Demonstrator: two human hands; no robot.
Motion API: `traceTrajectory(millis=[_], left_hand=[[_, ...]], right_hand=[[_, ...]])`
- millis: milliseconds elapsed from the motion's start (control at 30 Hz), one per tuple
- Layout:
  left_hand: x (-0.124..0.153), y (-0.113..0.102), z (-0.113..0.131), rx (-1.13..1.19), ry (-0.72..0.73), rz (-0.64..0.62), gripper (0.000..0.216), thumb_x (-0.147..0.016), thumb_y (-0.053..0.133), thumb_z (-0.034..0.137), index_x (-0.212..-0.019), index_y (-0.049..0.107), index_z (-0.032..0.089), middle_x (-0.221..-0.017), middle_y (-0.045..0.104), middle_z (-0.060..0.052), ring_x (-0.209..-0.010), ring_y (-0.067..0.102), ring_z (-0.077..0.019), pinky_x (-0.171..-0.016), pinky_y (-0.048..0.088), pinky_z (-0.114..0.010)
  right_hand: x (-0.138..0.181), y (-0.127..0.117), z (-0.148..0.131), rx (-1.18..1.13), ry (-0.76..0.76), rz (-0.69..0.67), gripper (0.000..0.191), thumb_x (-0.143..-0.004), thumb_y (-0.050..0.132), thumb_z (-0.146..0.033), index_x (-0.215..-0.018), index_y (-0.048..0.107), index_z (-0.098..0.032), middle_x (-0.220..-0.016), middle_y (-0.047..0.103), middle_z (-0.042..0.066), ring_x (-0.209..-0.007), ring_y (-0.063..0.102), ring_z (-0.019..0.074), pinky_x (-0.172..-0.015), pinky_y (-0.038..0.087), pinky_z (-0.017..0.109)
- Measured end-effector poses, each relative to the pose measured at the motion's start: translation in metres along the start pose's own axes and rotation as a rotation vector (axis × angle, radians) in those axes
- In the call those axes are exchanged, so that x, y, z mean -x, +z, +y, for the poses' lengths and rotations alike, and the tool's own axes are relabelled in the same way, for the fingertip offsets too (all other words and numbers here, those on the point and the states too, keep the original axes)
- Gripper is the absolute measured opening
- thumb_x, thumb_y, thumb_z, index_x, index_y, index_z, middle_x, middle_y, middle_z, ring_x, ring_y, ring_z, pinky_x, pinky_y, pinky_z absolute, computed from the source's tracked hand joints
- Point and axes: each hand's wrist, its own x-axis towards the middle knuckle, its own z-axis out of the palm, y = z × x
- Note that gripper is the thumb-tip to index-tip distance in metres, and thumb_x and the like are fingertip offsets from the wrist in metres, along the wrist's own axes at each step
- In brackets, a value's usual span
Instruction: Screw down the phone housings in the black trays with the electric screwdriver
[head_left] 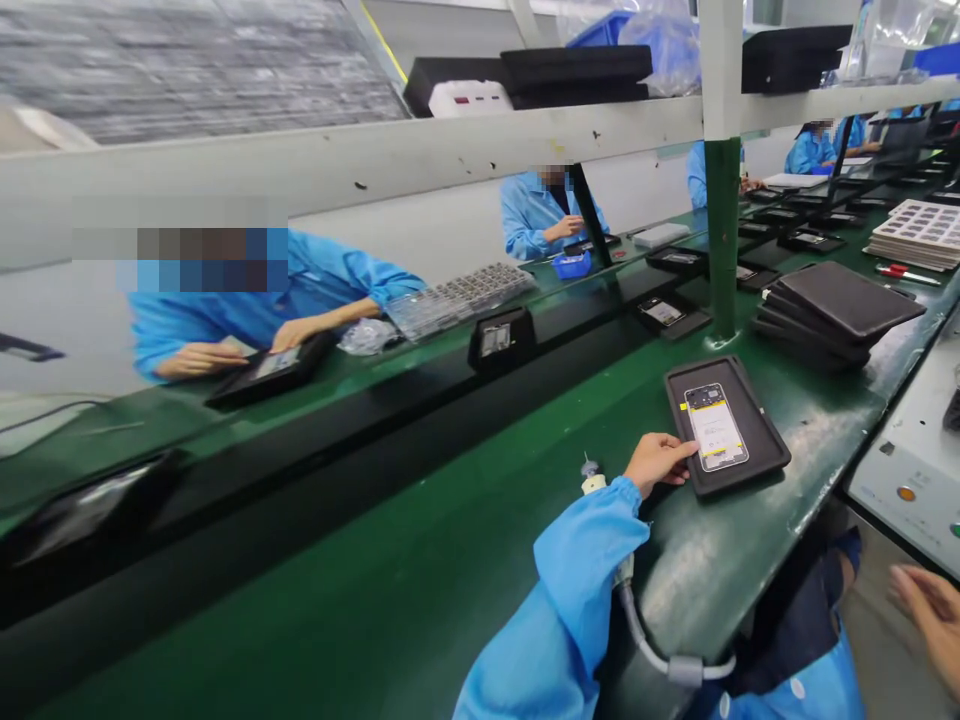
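My left hand [660, 462], in a blue sleeve, grips the near left edge of a black tray [765, 448] that lies on the green conveyor belt [450, 540]. The tray holds a phone body [716, 427] with a white panel and a yellow tab. My right hand [930, 612] hangs at the bottom right below the bench edge, fingers loosely apart and holding nothing. A small grey-tipped tool [592, 474] with a grey hose [652, 645] sits just behind my left wrist.
A stack of black trays [840, 310] lies beyond the phone tray beside a green-and-white post [722, 200]. More trays with phones ride the belt. Three people in blue coats work across the line. A grey control box [911, 470] stands at the right.
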Motion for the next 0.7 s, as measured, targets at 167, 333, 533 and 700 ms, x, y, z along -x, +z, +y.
traceTrajectory(millis=[167, 333, 533, 700], left_hand=[[0.006, 0.001, 0.000, 0.194, 0.080, 0.082, 0.019, -0.092, 0.057, 0.028, -0.084, 0.059, 0.011, -0.069, 0.056, 0.004, -0.056, 0.055, -0.0073, -0.049, 0.047, -0.018], [0.022, -0.007, -0.001, 0.418, 0.187, 0.168, 0.026, -0.080, 0.072, 0.032, -0.081, 0.055, 0.014, -0.066, 0.060, 0.003, -0.054, 0.057, -0.0085, -0.049, 0.046, -0.019], [0.090, -0.062, -0.025, 0.574, 0.277, 0.333, 0.055, -0.053, 0.087, 0.047, -0.086, 0.057, 0.016, -0.070, 0.068, -0.001, -0.060, 0.063, -0.0124, -0.055, 0.050, -0.021], [0.179, -0.126, -0.086, 0.612, 0.235, 0.606, 0.054, -0.052, 0.088, 0.045, -0.085, 0.057, 0.016, -0.075, 0.071, -0.003, -0.062, 0.064, -0.0121, -0.058, 0.051, -0.021]], right_hand=[[0.000, 0.082, -0.046, -0.163, -0.141, -0.227, 0.038, -0.072, 0.070, -0.059, -0.082, 0.071, -0.023, -0.077, 0.070, 0.007, -0.070, 0.069, 0.0262, -0.065, 0.060, 0.037], [-0.001, 0.107, -0.077, -0.046, -0.270, -0.238, 0.038, -0.078, 0.064, -0.059, -0.085, 0.070, -0.023, -0.070, 0.066, 0.005, -0.053, 0.058, 0.0201, -0.048, 0.050, 0.033], [-0.001, 0.110, -0.098, 0.138, -0.569, -0.250, 0.034, -0.085, 0.055, -0.061, -0.087, 0.065, -0.028, -0.066, 0.062, 0.001, -0.045, 0.050, 0.0173, -0.046, 0.046, 0.034], [0.018, 0.140, -0.122, 0.135, -0.815, -0.388, 0.038, -0.090, 0.056, -0.056, -0.092, 0.067, -0.020, -0.069, 0.064, 0.001, -0.051, 0.054, 0.0138, -0.054, 0.047, 0.028]])
